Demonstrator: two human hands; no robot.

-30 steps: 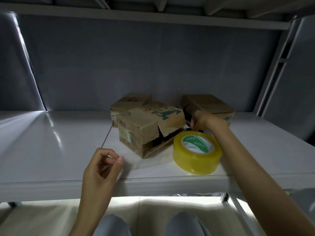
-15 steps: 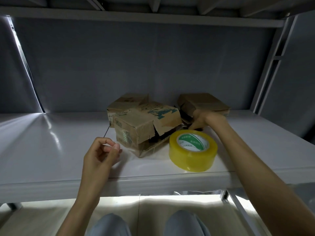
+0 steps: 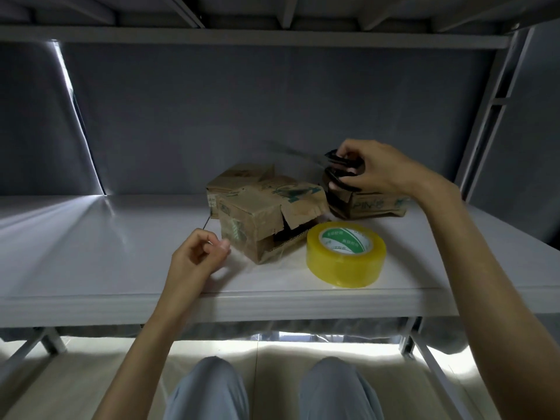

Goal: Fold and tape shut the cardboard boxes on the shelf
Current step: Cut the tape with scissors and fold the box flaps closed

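Right hand (image 3: 375,168) was raised over the rear right box (image 3: 372,204), fingers curled through the black handles of scissors (image 3: 342,169); blurred blades pointed left and slightly up. Left hand (image 3: 197,256) was loosely curled, thumb and forefinger pinched together just beside the front box (image 3: 266,219); what they pinched could not be told. Yellow tape roll (image 3: 345,256) lay flat near the shelf (image 3: 91,256) edge, hole upward, label green and white, text unreadable. Rear right box read "PIN"
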